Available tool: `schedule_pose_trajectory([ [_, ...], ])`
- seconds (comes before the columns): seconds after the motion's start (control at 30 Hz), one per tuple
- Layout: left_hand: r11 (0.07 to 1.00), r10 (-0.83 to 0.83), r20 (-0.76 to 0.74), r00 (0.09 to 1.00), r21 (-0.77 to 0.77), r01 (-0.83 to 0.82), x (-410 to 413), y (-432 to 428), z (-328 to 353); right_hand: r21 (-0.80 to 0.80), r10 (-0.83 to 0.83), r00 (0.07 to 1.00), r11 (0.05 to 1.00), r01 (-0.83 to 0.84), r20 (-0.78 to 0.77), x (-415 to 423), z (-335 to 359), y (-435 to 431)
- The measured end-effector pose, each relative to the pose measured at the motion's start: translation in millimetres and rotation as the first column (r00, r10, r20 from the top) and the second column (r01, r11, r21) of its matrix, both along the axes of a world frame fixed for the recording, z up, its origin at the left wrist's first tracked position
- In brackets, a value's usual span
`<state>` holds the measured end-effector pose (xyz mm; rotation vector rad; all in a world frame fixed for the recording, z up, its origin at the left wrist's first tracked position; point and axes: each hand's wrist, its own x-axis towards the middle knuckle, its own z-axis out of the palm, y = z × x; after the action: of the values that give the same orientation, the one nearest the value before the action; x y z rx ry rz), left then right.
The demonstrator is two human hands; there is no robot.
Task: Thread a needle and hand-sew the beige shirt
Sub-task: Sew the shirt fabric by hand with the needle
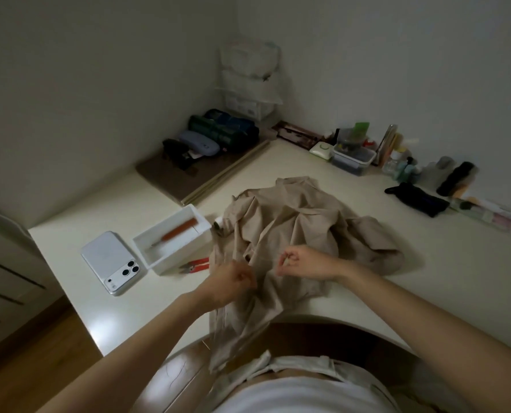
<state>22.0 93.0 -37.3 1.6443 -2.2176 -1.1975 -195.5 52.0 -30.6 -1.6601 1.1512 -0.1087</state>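
The beige shirt (293,222) is lying bunched on the white surface (427,263), 1 edge hanging over the near side. The left grip (230,283) is clutching its fabric. The right grip (304,262) is pinching thumb to forefinger just above it, and I cannot tell what it is holding. Further left, red snips (196,265) are lying against a white box (182,257).

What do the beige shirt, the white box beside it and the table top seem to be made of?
Beige shirt: thin woven cloth, matt, probably cotton; it falls in soft crumpled folds. White box: likely hard plastic, smooth, with straight thin walls. Table top: glossy cream laminate or lacquer, perhaps; it reflects light near the edge.
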Motion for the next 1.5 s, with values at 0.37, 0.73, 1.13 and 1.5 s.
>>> schedule_pose_trajectory([
  [0.37,0.991,-0.134,0.103,0.986,0.017,0.133,9.7,1.7,-38.5,-0.021,0.148,0.989,0.989,-0.148,-0.006,14.4,-41.1,34.7],
  [0.73,0.969,0.246,-0.153,0.957,0.007,-0.248,-41.2,24.1,6.6,-0.269,-0.264,0.964,0.928,0.257,0.011,18.5,-17.7,20.7],
  [1.13,0.866,0.284,-0.010,0.959,-0.427,-0.261,-7.6,4.3,9.0,-0.305,-0.443,0.896,0.858,0.413,-0.033,-2.7,-13.9,2.7],
  [1.5,0.834,0.285,-0.027,0.958,-0.486,-0.262,9.0,1.2,16.2,-0.042,-0.209,0.976,0.977,0.207,-0.053,-11.9,14.8,6.7],
])
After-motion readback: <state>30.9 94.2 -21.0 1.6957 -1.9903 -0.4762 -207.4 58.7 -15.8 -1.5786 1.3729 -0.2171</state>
